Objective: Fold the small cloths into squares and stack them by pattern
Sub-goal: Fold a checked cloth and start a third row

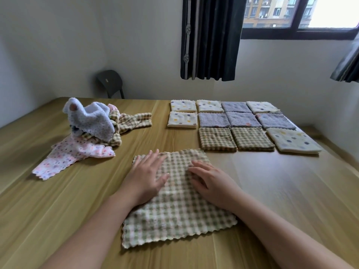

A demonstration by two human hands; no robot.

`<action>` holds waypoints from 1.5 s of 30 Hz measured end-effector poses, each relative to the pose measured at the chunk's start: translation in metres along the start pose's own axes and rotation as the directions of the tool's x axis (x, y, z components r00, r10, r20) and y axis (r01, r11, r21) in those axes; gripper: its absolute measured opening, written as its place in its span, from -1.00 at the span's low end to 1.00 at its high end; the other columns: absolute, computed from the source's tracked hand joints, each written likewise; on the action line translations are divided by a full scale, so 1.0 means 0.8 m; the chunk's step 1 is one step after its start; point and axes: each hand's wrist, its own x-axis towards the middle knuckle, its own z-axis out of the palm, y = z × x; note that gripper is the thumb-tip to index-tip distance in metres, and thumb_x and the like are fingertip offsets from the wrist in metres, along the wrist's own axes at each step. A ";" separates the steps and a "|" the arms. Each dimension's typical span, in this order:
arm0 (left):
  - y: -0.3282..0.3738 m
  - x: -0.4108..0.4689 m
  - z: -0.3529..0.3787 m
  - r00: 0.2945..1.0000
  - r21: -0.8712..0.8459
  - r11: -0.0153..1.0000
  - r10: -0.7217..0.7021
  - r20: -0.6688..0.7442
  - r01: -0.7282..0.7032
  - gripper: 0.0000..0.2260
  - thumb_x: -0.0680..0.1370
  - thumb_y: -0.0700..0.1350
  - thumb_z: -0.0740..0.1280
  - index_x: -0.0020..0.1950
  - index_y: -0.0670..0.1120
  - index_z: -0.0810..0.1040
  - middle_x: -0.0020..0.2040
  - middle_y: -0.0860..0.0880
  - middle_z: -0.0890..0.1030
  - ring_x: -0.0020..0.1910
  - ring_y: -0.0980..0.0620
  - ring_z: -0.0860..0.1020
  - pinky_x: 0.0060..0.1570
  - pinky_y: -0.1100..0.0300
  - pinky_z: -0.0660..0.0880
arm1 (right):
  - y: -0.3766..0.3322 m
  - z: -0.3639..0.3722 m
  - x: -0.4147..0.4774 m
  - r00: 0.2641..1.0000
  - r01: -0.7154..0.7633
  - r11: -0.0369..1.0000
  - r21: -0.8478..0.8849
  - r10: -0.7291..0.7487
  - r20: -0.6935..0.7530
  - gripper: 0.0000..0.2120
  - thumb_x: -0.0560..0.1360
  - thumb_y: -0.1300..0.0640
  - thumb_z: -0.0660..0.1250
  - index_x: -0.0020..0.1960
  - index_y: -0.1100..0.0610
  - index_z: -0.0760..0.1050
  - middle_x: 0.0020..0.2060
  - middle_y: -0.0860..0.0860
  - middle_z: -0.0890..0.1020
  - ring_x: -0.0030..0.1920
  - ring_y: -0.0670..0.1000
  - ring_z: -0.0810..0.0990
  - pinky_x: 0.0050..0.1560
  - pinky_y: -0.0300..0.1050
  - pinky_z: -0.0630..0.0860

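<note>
The fingers of the left hand lie straight and a little spread, pressed flat on the green-checked cloth. They hold nothing. The right hand rests just beside it on the same cloth, its fingers loosely bent and pointing toward the left hand, their tips touching the fabric rather than pinching it.

The cloth lies spread open on the wooden table under both palms. Its far edge is just past the left fingertips and its scalloped near edge lies back toward the wrists.

Beyond the right fingers and off to their right, folded squares sit in rows, edge to edge. Two checked squares are nearest. Grey-purple squares lie behind them, and cream dotted squares are farther back and at the outer right end.

Beyond the left fingers and out to their left is a heap of unfolded cloths, well apart from the hand. A pink dotted cloth trails from its near side.

Far past all the fingertips, a dark chair stands against the wall. A dark curtain hangs beside a window.
</note>
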 end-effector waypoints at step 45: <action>0.001 -0.127 -0.057 0.962 -0.820 0.572 -0.229 -0.148 0.010 -0.92 0.50 -0.34 0.39 -0.13 -0.18 0.58 -0.31 0.04 0.64 -0.30 0.21 0.56 -0.25 0.40 0.47 | -0.018 -0.047 -0.079 0.974 -0.040 0.714 0.699 0.185 -0.132 -0.83 0.47 0.33 0.39 -0.21 0.10 0.59 -0.37 -0.10 0.60 -0.32 -0.14 0.51 -0.25 -0.33 0.42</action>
